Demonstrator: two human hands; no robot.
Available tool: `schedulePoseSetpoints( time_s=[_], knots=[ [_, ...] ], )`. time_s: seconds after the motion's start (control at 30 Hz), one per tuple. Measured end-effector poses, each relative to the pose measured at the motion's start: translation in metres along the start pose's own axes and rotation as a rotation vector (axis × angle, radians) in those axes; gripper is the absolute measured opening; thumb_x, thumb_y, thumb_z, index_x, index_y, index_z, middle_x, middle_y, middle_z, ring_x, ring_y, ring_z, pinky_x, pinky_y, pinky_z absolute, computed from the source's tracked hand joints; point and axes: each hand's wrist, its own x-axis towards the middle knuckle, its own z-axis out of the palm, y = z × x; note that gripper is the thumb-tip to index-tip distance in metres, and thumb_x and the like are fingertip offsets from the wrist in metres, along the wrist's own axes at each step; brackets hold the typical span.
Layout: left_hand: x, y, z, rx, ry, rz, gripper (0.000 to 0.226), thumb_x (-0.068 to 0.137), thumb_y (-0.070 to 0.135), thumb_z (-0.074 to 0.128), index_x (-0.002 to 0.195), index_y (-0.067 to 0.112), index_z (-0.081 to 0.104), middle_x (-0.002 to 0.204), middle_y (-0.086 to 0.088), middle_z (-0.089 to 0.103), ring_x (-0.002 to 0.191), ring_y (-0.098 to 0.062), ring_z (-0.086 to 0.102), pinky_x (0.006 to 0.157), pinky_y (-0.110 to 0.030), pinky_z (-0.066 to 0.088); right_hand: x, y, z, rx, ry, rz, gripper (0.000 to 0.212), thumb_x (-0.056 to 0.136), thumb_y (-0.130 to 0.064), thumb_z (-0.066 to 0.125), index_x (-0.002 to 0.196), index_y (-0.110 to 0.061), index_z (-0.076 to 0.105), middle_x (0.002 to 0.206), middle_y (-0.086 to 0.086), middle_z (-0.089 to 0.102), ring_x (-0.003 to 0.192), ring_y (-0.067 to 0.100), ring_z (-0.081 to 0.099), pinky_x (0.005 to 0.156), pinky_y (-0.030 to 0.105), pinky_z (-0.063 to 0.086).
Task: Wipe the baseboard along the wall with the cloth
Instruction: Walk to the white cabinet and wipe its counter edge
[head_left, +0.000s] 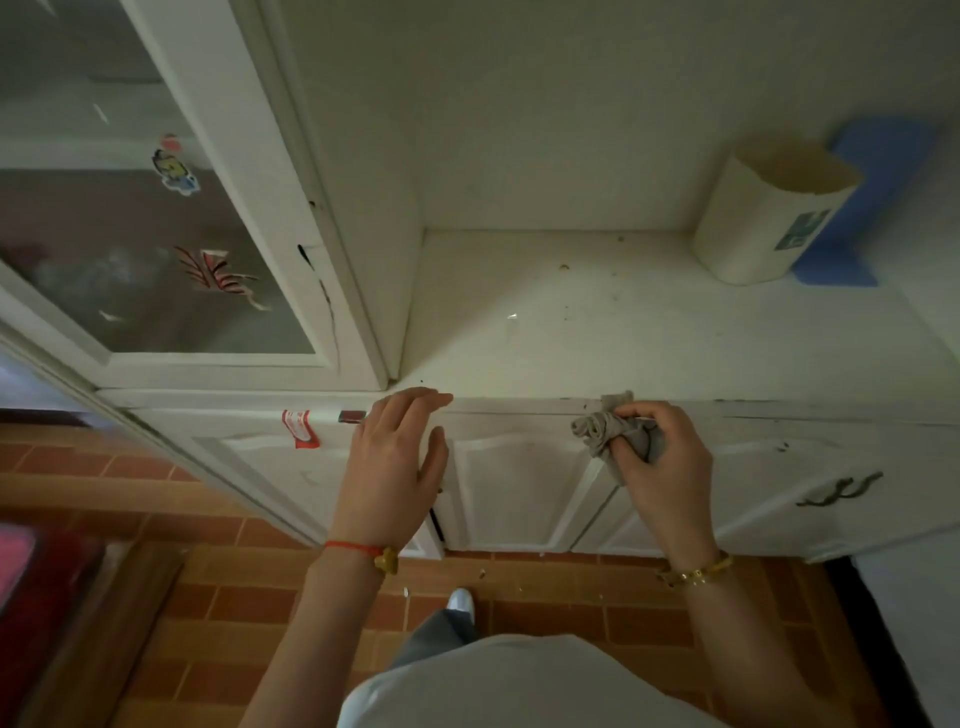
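Cloth bunched in clenched right hand fingers, mostly hidden; left hand fingers released by cabinet edge

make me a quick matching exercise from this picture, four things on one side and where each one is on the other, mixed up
Things:
1. grey cloth
2. cream container
3. stickers
4. left hand

Places:
A. on the glass door of the tall cabinet
B. open, fingers at the front edge of the countertop
C. bunched in the right hand
D. standing at the back of the countertop, beside a blue object

Pairs: 1-C, 2-D, 3-A, 4-B
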Motion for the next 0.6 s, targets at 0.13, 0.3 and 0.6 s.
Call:
schedulePoseSetpoints(
  time_s=[0.13, 0.3, 0.6],
  knots=[
    [0.035, -0.011, 0.0, -0.039, -0.018, 0.096, 0.035, 0.096, 0.02, 0.048, 0.128, 0.016, 0.062, 0.128, -0.002, 0.06, 0.12, -0.023, 0.056, 0.103, -0.044, 0.048, 0.02, -0.011, 0.019, -0.021, 0.056, 0.035, 0.028, 0.077, -0.001, 0.072, 0.098, -0.019, 0.063, 0.105, -0.001, 0.06, 0.089, -0.005, 0.049, 0.076, -0.004, 0.035],
    [0.076, -0.026, 0.006, -0.064, -0.034, 0.237, 0.038, 0.096, 0.024, 0.043, 0.128, 0.015, 0.061, 0.126, -0.001, 0.06, 0.118, -0.023, 0.056, 0.098, -0.04, 0.049, 0.041, -0.022, 0.044, 0.001, 0.136, 0.032, 0.027, 0.077, 0.0, 0.072, 0.097, -0.017, 0.063, 0.103, -0.001, 0.06, 0.091, 0.002, 0.054, 0.08, 0.004, 0.04],
    [0.122, -0.054, 0.043, -0.068, -0.077, 0.249, 0.039, 0.091, 0.022, 0.043, 0.123, 0.012, 0.064, 0.122, -0.006, 0.063, 0.115, -0.026, 0.056, 0.095, -0.042, 0.052, 0.081, -0.024, 0.075, 0.003, 0.117, 0.033, 0.029, 0.077, -0.001, 0.071, 0.098, -0.019, 0.062, 0.106, -0.001, 0.06, 0.094, 0.005, 0.057, 0.08, 0.006, 0.042]
  ],
)
